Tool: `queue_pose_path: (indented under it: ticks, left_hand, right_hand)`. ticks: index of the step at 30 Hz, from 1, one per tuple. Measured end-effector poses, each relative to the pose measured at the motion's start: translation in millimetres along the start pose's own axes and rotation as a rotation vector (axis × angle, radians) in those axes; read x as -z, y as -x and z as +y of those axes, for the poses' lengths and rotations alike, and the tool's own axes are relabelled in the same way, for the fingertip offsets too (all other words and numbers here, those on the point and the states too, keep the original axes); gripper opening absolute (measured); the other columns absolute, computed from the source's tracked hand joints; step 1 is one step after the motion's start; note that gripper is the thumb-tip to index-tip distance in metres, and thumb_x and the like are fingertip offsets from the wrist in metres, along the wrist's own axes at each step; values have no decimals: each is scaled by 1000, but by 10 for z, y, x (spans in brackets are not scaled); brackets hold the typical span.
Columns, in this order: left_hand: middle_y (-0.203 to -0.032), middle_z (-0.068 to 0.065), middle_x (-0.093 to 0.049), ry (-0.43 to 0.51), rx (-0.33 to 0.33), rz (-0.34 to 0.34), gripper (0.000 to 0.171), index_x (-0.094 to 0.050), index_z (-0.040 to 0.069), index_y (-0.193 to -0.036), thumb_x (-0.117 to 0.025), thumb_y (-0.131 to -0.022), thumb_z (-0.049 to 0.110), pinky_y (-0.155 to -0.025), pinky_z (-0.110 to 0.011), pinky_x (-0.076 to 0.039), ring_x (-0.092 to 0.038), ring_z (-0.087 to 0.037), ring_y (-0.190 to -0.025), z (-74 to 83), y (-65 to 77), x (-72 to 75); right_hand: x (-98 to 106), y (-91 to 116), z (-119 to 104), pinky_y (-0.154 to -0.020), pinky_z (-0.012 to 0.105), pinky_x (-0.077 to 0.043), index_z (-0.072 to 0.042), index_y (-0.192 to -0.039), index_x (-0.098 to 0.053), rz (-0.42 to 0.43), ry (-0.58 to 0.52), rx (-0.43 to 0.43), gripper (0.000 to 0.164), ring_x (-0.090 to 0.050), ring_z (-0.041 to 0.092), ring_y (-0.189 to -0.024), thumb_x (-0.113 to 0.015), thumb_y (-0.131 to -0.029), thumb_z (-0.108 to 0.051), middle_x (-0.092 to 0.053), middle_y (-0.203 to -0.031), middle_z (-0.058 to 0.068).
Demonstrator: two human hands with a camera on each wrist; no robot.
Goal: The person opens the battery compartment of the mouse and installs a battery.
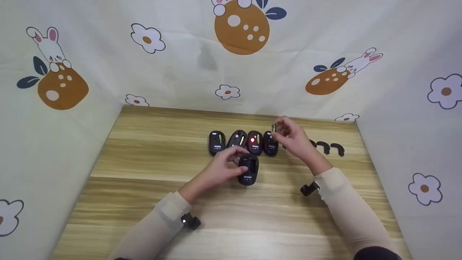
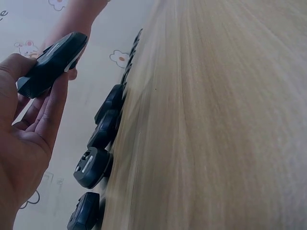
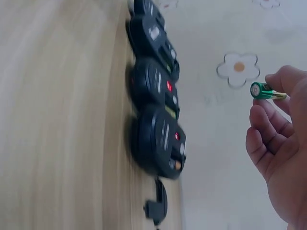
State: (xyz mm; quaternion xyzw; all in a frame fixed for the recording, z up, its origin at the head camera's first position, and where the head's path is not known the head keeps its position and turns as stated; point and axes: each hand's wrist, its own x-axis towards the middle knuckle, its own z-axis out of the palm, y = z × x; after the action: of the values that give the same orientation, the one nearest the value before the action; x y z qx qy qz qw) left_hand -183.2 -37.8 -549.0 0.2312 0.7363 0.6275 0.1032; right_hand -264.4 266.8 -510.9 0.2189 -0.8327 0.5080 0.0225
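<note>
My left hand (image 1: 223, 165) grips a black computer mouse (image 1: 248, 178) above the table, underside up, with its long battery slot uncovered and dark inside. In the left wrist view the thumb and fingers hold this mouse (image 2: 53, 64) by its sides. Between right thumb and fingertips, my right hand (image 1: 295, 140) pinches a small green-and-gold battery (image 3: 263, 91), raised over the right end of a row of mice. The nearest of these, a black mouse (image 1: 270, 146), lies underside up below the right fingers. A reddish light glows on the mouse (image 1: 255, 146) beside it.
Farther left in the row lie a mouse (image 1: 237, 138) at a slant and another mouse (image 1: 216, 142), each with a battery showing. Several curved black covers (image 1: 338, 148) lie to the right on the wooden table (image 1: 144, 202). A patterned cloth (image 1: 180, 72) hangs around the table.
</note>
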Motion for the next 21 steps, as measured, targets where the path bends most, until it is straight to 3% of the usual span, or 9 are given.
queue_pose_path:
  ticks: [5,11,13,18,21]
  left_hand:
    - [-123,-4,-75,11,4,6,47,-70,12,-135,-86,-92,4,-106,-55,-57,-73,-31,-104,9,1,5]
    - [-123,-3,-75,2,-8,7,46,-70,11,-136,-86,-93,6,-106,-51,-57,-73,-24,-101,1,-3,8]
    - [-123,-3,-75,7,-14,5,46,-69,11,-136,-85,-93,6,-105,-50,-57,-73,-23,-99,9,-2,10]
    - [-124,-3,-75,14,-13,-1,46,-69,11,-136,-85,-94,6,-106,-51,-57,-73,-23,-100,26,0,13]
    - [-126,-3,-75,11,-10,-2,46,-69,11,-137,-85,-94,6,-107,-51,-57,-73,-23,-102,21,-4,11]
  right_hand:
    - [-87,97,-138,-70,25,-54,-2,-121,-70,17,-94,13,23,-64,21,-83,-81,-101,-5,-69,-95,10]
    - [-209,225,-339,-66,24,-59,8,-117,-70,13,-177,18,25,-68,19,-77,-83,-97,0,-72,-93,10]
    - [-246,272,-405,-66,29,-62,11,-117,-69,-2,-204,10,26,-70,19,-76,-82,-97,0,-73,-93,11]
    - [-320,365,-525,-68,39,-66,6,-115,-71,-39,-224,21,22,-72,21,-75,-82,-98,-3,-75,-90,13]
    - [-357,395,-559,-67,38,-65,4,-113,-72,-57,-217,46,19,-71,21,-74,-82,-98,-3,-75,-88,16]
